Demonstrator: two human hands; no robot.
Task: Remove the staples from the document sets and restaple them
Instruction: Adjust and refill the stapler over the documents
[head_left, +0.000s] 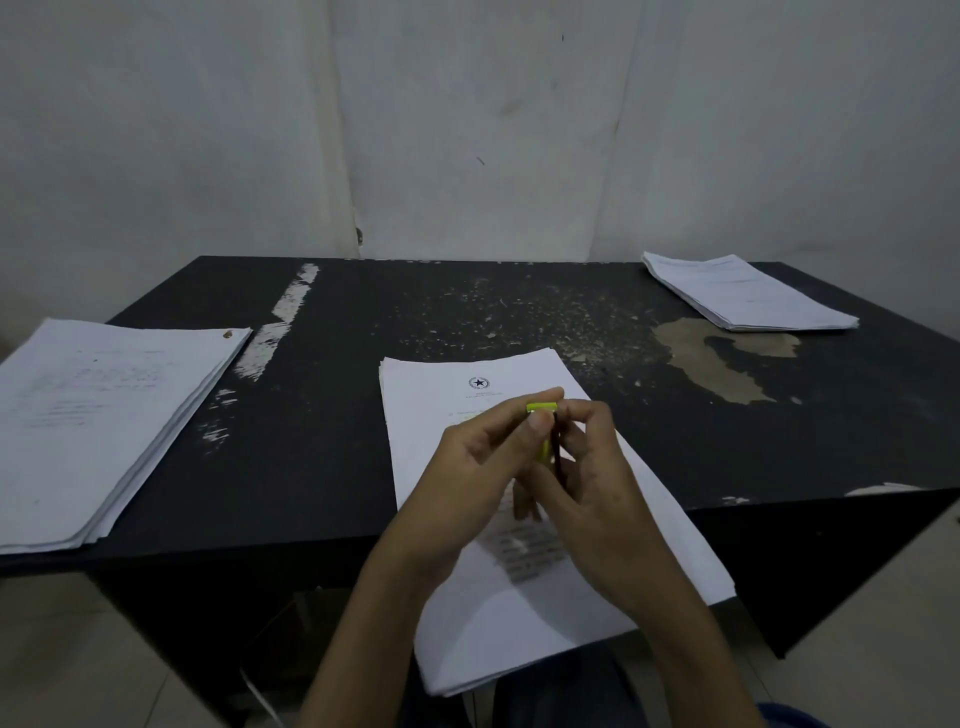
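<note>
A document set (447, 405) with a star emblem on its top page lies in the middle of the black table (332, 415), its near end hanging over the table's front edge. Above it, both my hands hold a small yellow-green stapler (543, 408). My left hand (478, 467) grips it from the left with fingers and thumb curled round it. My right hand (597, 483) pinches it from the right. Most of the stapler is hidden between my fingers.
A thick stack of papers (98, 421) lies at the table's left edge. A second stack (748, 293) sits at the far right corner. The tabletop is worn, with peeled patches (727, 364) and white scuffs. A pale wall stands behind.
</note>
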